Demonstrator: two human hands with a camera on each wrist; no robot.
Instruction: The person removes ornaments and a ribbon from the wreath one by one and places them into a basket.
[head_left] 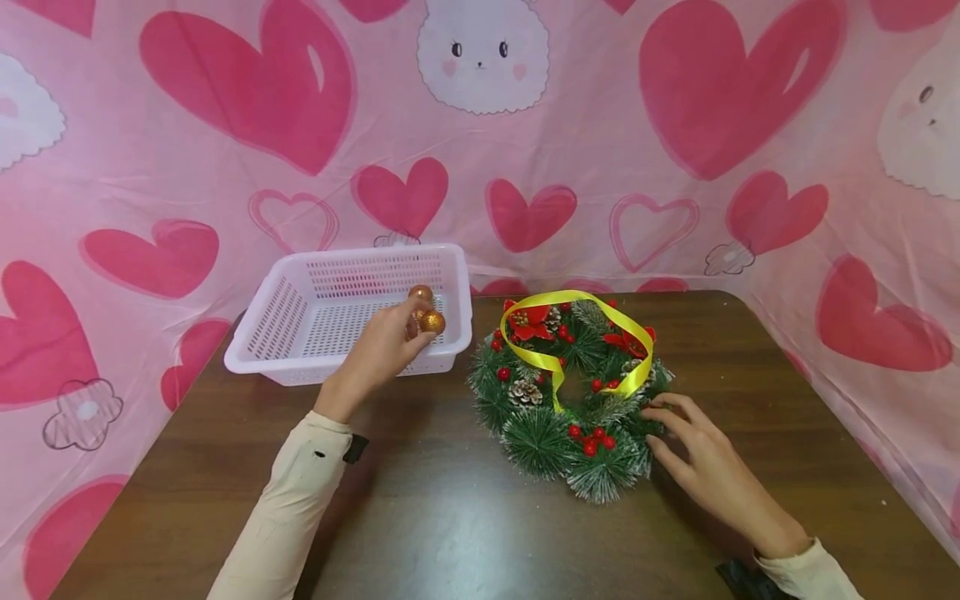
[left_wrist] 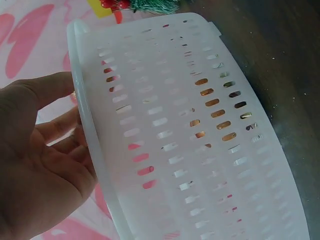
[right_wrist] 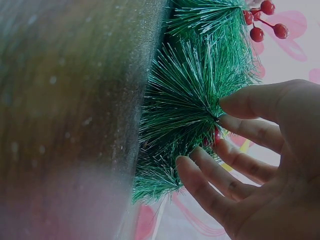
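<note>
My left hand [head_left: 378, 354] reaches over the near right part of a white plastic basket [head_left: 262, 364]. Its thumb and fingers pinch a glittery gold ball [head_left: 432, 322] beside the rim; in the left wrist view the basket wall [left_wrist: 165, 130] hides most of the fingertips. Another gold ball [head_left: 421, 293] shows just behind the fingers. A green Christmas wreath [head_left: 540, 442] with red berries, frosted pine cones and red flowers lies on the table. My right hand [head_left: 708, 462] is at its right edge, fingers spread and fingertips among the needles [right_wrist: 185, 100].
A loop of yellow ribbon [head_left: 536, 360] lies across the top of the wreath. The basket stands at the back left of the brown wooden table [head_left: 420, 500], the wreath to its right. Behind the table hangs a pink cloth [head_left: 600, 100] printed with hearts.
</note>
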